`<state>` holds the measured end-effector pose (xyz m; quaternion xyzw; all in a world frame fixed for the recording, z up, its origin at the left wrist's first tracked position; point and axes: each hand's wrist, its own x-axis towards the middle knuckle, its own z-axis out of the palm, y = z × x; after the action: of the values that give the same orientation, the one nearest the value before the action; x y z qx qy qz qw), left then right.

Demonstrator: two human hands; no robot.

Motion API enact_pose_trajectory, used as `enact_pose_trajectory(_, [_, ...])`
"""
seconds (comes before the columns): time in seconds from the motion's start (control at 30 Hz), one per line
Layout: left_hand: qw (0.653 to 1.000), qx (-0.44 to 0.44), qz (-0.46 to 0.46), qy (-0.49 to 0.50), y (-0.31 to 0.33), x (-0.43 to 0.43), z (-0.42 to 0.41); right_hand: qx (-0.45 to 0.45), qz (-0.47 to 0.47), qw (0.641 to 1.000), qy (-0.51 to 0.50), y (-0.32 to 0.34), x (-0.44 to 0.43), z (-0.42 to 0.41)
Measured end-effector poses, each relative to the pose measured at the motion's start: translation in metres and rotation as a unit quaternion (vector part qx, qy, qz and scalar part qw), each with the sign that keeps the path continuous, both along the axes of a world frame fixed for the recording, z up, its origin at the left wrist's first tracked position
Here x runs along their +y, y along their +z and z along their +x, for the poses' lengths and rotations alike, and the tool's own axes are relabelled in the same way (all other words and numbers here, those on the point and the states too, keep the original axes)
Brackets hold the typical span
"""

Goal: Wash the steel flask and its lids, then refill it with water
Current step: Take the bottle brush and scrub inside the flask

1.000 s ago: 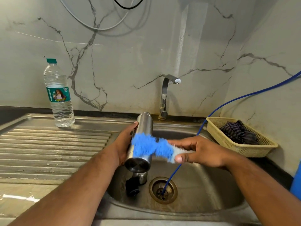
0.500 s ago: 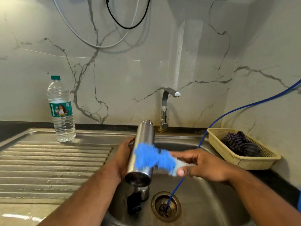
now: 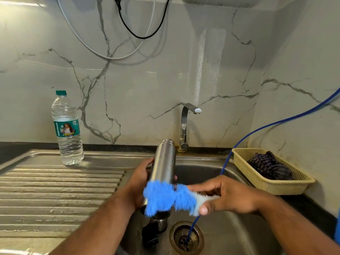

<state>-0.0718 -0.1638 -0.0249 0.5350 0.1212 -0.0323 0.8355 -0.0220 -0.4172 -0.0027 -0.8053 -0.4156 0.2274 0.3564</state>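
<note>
Both hands are closed: the left hand [image 3: 138,183] wraps the flask [image 3: 163,162], and the right hand [image 3: 230,196] pinches the brush [image 3: 165,196]. Hard scrubbing could twist the flask loose, dropping it into the sink [image 3: 202,169].

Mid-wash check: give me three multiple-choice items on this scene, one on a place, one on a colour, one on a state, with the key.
1. The bottle stands: A on the drainboard; B in the basket; C in the sink.
2. The brush bristles are mostly: A green; B blue; C red.
3. The flask is: A lying in the sink; B standing on the drainboard; C held in the left hand.
Key: 1 A, it stands upright at the drainboard's back edge. 2 B, blue bristles press the flask. 3 C, the hand grips its body.
</note>
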Motion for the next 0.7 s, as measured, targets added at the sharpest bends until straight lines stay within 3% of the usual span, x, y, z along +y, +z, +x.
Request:
enact_pose_trajectory(0.17, [0.999,0.033,0.010,-0.007,0.003,-0.003,0.000,-0.065,0.088,0.986,-0.124,-0.002,0.002,0.005])
enact_pose_trajectory(0.3, [1.000,0.013,0.020,0.016,0.001,-0.001,-0.001,0.003,0.004,1.000,-0.017,-0.001,-0.002,0.002])
enact_pose_trajectory(0.43, [0.999,0.035,0.033,-0.001,0.008,-0.006,-0.005,-0.093,0.095,0.975,-0.176,-0.005,0.002,0.008])
enact_pose_trajectory(0.5, [0.999,0.038,0.024,-0.012,0.010,-0.007,-0.006,-0.070,0.077,0.984,-0.142,-0.003,-0.002,0.009])
enact_pose_trajectory(0.6, [0.999,0.020,0.036,-0.007,0.007,-0.005,-0.007,0.011,-0.002,1.000,-0.012,0.000,-0.002,0.002])
enact_pose_trajectory(0.67, [0.999,0.020,0.034,-0.009,0.007,-0.004,-0.007,-0.019,0.035,0.999,-0.034,-0.005,0.002,0.004])
enact_pose_trajectory(0.7, [0.999,0.027,0.025,-0.013,0.008,-0.005,-0.008,-0.046,0.073,0.992,-0.092,-0.007,0.004,0.006])
